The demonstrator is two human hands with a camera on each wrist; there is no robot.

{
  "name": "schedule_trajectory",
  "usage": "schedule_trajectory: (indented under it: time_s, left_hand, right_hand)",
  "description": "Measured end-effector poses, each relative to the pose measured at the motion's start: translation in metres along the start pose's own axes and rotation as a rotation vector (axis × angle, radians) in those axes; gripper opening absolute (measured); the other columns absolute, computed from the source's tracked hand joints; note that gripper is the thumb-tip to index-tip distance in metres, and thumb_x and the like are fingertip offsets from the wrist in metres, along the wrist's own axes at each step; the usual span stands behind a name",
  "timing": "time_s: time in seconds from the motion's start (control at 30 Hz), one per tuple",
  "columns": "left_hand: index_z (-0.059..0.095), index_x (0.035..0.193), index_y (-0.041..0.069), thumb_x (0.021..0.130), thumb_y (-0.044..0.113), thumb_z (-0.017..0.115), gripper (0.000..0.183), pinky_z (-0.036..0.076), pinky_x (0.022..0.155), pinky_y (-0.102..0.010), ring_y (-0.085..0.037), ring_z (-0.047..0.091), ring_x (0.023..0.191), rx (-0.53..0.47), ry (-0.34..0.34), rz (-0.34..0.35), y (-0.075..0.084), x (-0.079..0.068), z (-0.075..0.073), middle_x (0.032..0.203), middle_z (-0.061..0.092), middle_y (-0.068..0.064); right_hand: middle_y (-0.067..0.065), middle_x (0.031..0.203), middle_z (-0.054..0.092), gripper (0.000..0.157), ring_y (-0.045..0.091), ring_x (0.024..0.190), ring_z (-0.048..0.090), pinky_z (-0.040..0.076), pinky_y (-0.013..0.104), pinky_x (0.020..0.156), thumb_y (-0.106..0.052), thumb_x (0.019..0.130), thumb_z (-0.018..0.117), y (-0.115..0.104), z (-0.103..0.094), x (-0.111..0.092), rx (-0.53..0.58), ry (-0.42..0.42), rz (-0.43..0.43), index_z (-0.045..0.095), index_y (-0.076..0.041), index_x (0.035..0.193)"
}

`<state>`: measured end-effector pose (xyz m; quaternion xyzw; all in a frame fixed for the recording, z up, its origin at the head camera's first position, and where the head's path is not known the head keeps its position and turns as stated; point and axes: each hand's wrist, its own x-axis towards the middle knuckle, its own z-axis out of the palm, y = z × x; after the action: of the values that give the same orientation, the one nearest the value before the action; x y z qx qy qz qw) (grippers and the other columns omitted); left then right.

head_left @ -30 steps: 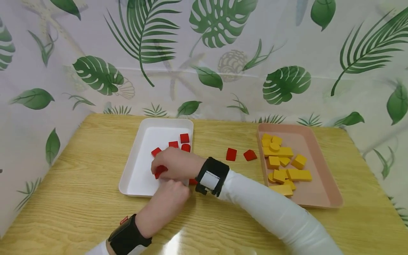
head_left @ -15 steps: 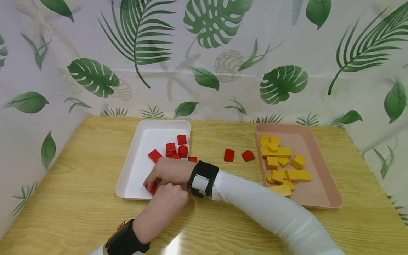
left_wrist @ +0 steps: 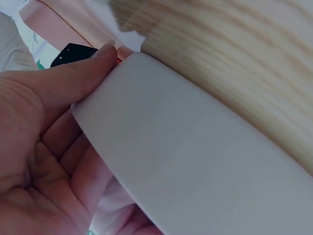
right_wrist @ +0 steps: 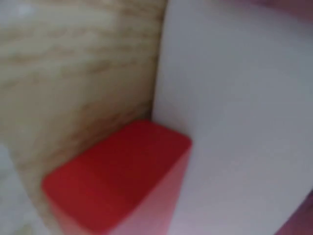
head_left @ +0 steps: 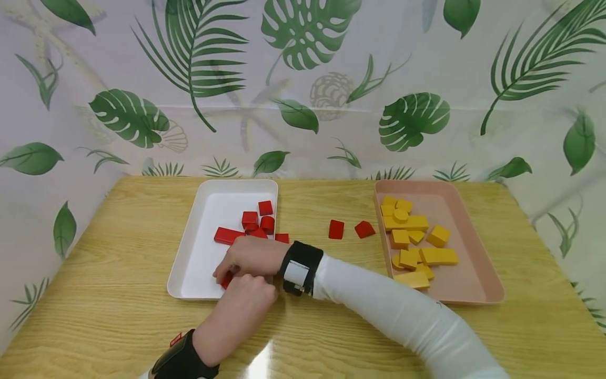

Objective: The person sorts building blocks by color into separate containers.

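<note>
My left hand (head_left: 239, 302) grips the near right corner of a white tray (head_left: 182, 252). In the left wrist view its thumb lies at the end of the tray's wall (left_wrist: 186, 137), and its fingers are on the other side of the rim. My right hand (head_left: 253, 256) reaches across the tray's right side, fingers curled down round a red block (head_left: 226, 280) beside my left hand. The two hands overlap in the head view and hide most of that block. Behind them lie a long red block (head_left: 228, 235) and several smaller red blocks, among them a red cylinder (head_left: 267, 225).
A red block (right_wrist: 122, 176) stands on the table against the tray's outer wall in the right wrist view. Two more red blocks, one rectangular (head_left: 336, 229) and one angular (head_left: 364, 229), lie between the trays. The pink tray (head_left: 473, 242) holds several yellow blocks (head_left: 438, 256).
My right hand has moved toward the tray's near edge with the red block, uncovering red blocks behind it. My left hand stays at the tray corner. The head view has shifted slightly.
</note>
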<state>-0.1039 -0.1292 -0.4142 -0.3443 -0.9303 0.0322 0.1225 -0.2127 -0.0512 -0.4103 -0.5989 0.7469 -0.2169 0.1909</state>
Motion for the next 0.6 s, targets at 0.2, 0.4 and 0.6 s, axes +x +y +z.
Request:
schedule_trajectory:
  time_s: [0.2,0.4,0.6]
  left_hand:
    - [0.058,0.056,0.014,0.071,0.001,0.061,0.020,0.030,0.042,-0.024,-0.009,0.037,0.048,-0.008,-0.001,-0.003,-0.001,0.001,-0.001,0.049,0.033,0.005]
    - [0.057,0.060,0.014,0.071,0.002,0.063,0.018,0.034,0.042,-0.024,-0.010,0.038,0.046,-0.077,-0.063,-0.026,-0.003,0.000,-0.003,0.049,0.036,0.006]
    - [0.065,0.070,0.014,0.072,0.006,0.068,0.009,0.032,0.043,-0.021,-0.008,0.037,0.045,-0.132,-0.102,-0.030,-0.002,0.001,-0.002,0.051,0.042,0.006]
  right_hand:
    - [-0.018,0.094,0.064,0.023,-0.008,0.079,0.052,0.040,0.013,0.070,-0.018,0.084,0.064,-0.004,-0.014,-0.020,0.029,0.125,0.050,0.069,-0.024,0.105]
    - [-0.012,0.103,0.063,0.031,0.002,0.089,0.052,0.039,0.016,0.079,-0.029,0.082,0.066,-0.014,-0.040,-0.055,-0.107,0.183,0.155,0.065,-0.022,0.113]
    - [-0.001,0.136,0.046,0.054,0.017,0.122,0.039,0.037,0.028,0.093,-0.037,0.079,0.068,-0.017,-0.046,-0.100,-0.276,0.159,0.375,0.054,-0.024,0.129]
